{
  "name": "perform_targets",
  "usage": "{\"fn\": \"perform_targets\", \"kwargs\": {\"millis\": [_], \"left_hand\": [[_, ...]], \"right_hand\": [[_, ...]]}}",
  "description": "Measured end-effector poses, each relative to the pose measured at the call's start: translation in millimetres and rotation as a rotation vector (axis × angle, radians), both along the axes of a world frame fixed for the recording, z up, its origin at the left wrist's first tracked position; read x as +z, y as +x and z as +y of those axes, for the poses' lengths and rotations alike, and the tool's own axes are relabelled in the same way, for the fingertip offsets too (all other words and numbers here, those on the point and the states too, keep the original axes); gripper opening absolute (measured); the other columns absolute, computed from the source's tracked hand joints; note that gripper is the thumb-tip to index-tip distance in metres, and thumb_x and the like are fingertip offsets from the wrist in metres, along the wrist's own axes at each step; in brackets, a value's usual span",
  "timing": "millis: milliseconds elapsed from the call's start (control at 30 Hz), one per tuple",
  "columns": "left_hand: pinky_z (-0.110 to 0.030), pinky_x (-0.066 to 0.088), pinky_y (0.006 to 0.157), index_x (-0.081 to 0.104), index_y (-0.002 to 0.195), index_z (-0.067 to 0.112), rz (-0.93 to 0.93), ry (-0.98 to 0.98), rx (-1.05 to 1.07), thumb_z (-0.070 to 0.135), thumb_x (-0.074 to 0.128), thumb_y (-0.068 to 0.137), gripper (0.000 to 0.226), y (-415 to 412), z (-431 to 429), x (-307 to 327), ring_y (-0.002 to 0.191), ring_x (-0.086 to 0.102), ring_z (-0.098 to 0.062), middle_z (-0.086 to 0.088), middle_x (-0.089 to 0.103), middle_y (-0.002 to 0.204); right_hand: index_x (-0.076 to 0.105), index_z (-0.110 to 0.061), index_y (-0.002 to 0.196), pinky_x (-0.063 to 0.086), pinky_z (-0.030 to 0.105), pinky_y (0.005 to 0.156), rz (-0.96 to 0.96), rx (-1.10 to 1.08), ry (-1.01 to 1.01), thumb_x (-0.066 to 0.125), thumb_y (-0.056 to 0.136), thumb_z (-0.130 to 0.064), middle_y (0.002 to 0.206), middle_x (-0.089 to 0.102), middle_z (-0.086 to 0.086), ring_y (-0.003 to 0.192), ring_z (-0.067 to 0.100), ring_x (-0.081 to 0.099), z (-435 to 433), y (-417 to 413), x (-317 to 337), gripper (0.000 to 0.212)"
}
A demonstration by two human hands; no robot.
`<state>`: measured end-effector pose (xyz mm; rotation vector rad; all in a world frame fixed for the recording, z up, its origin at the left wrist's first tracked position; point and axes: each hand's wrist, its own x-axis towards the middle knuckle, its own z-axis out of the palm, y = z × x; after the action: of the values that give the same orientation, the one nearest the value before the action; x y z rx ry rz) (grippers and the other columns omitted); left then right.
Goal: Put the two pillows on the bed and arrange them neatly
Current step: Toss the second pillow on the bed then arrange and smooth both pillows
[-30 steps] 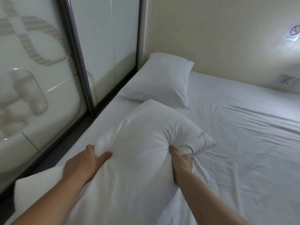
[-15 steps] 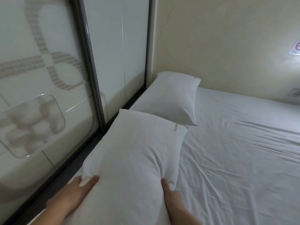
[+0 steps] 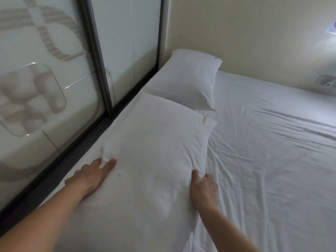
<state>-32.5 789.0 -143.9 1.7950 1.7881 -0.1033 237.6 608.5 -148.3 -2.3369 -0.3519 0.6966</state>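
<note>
Two white pillows lie on the white bed (image 3: 263, 160) along its left side. The far pillow (image 3: 185, 79) rests in the corner against the wall. The near pillow (image 3: 154, 146) lies flat just in front of it, their edges touching or slightly overlapping. My left hand (image 3: 91, 175) grips the near pillow's left edge, fingers curled into the fabric. At the pillow's right edge my right hand (image 3: 203, 186) pinches the cover, thumb on top.
A frosted glass sliding partition (image 3: 54, 88) with a dark frame runs along the bed's left side. A cream wall (image 3: 245, 33) stands behind the bed with a socket (image 3: 325, 81) at the right. The sheet to the right is wrinkled.
The near pillow went from held up and bunched to lying flat on the bed beside the glass, in front of the far pillow. Both hands moved down with it.
</note>
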Motion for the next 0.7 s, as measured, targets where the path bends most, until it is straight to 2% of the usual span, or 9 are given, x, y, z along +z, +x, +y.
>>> {"fn": "perform_targets", "kwargs": {"millis": [100, 200, 367, 433, 500, 567, 633, 700], "left_hand": [[-0.049, 0.024, 0.113, 0.021, 0.149, 0.03, 0.021, -0.073, 0.033, 0.101, 0.015, 0.048, 0.124, -15.8, -14.4, 12.1, 0.141, 0.03, -0.032, -0.008, 0.028, 0.157], [-0.048, 0.029, 0.108, 0.026, 0.147, 0.022, 0.126, -0.073, 0.037, 0.098, 0.01, 0.052, 0.123, -24.4, -35.1, 18.1, 0.137, 0.038, -0.032, -0.009, 0.036, 0.153], [-0.05, 0.029, 0.108, 0.027, 0.146, 0.022, 0.208, -0.118, -0.003, 0.098, 0.005, 0.052, 0.122, -40.0, -48.9, 22.7, 0.136, 0.038, -0.033, -0.01, 0.037, 0.152], [-0.053, 0.029, 0.107, 0.026, 0.146, 0.025, 0.268, -0.029, -0.01, 0.094, 0.005, 0.059, 0.112, -39.4, -48.5, 23.2, 0.134, 0.037, -0.036, -0.012, 0.037, 0.151], [-0.054, 0.028, 0.105, 0.021, 0.147, 0.029, 0.265, 0.181, -0.059, 0.087, 0.008, 0.069, 0.098, -27.7, -48.6, 24.5, 0.133, 0.036, -0.037, -0.014, 0.035, 0.15], [-0.054, 0.02, 0.109, 0.013, 0.148, 0.035, 0.12, 0.395, -0.19, 0.081, 0.009, 0.075, 0.087, -11.5, -51.6, 21.7, 0.14, 0.027, -0.033, -0.011, 0.026, 0.156], [-0.051, 0.004, 0.117, 0.0, 0.148, 0.041, 0.04, 0.367, -0.375, 0.081, 0.004, 0.074, 0.084, -0.3, -64.8, 12.9, 0.148, 0.005, -0.023, 0.0, 0.004, 0.163], [-0.049, -0.006, 0.118, -0.015, 0.145, 0.043, 0.116, 0.267, -0.448, 0.082, -0.004, 0.071, 0.084, -6.9, -84.9, -6.3, 0.147, -0.011, -0.017, 0.007, -0.014, 0.161]], "right_hand": [[0.016, -0.03, 0.144, 0.023, 0.048, 0.11, -0.356, 0.335, 0.07, 0.026, 0.079, -0.072, 0.155, 0.016, 0.006, 0.139, 0.027, 0.02, -7.6, -29.0, 10.7, 0.078], [0.007, -0.038, 0.143, 0.013, 0.053, 0.113, -0.427, 0.583, 0.055, 0.022, 0.08, -0.074, 0.158, 0.004, 0.002, 0.143, 0.026, 0.003, -4.0, -68.5, 4.0, 0.075], [0.0, -0.037, 0.145, 0.012, 0.058, 0.113, -0.4, 0.604, -0.037, 0.023, 0.081, -0.072, 0.159, 0.0, 0.001, 0.144, 0.027, -0.001, -18.4, -77.5, -8.3, 0.076], [-0.002, -0.034, 0.146, 0.01, 0.059, 0.113, -0.47, 0.624, -0.031, 0.021, 0.082, -0.071, 0.16, -0.003, 0.003, 0.144, 0.027, -0.004, -18.2, -78.2, -2.1, 0.077], [-0.005, -0.034, 0.146, 0.003, 0.056, 0.114, -0.597, 0.686, 0.028, 0.017, 0.084, -0.071, 0.159, -0.01, 0.0, 0.144, 0.025, -0.01, -11.9, -86.9, 5.2, 0.076], [-0.005, -0.036, 0.146, -0.003, 0.052, 0.114, -0.644, 0.807, 0.066, 0.011, 0.084, -0.072, 0.158, -0.013, -0.005, 0.143, 0.021, -0.016, -6.4, -104.0, 7.7, 0.073], [-0.004, -0.036, 0.147, -0.008, 0.051, 0.115, -0.632, 0.917, 0.033, 0.005, 0.083, -0.072, 0.158, -0.013, -0.006, 0.142, 0.019, -0.022, -11.9, -119.2, -0.9, 0.074], [-0.004, -0.035, 0.148, -0.012, 0.048, 0.115, -0.628, 0.974, 0.009, 0.003, 0.084, -0.072, 0.157, -0.015, -0.007, 0.14, 0.017, -0.026, -25.4, -120.3, -12.5, 0.074]]}}
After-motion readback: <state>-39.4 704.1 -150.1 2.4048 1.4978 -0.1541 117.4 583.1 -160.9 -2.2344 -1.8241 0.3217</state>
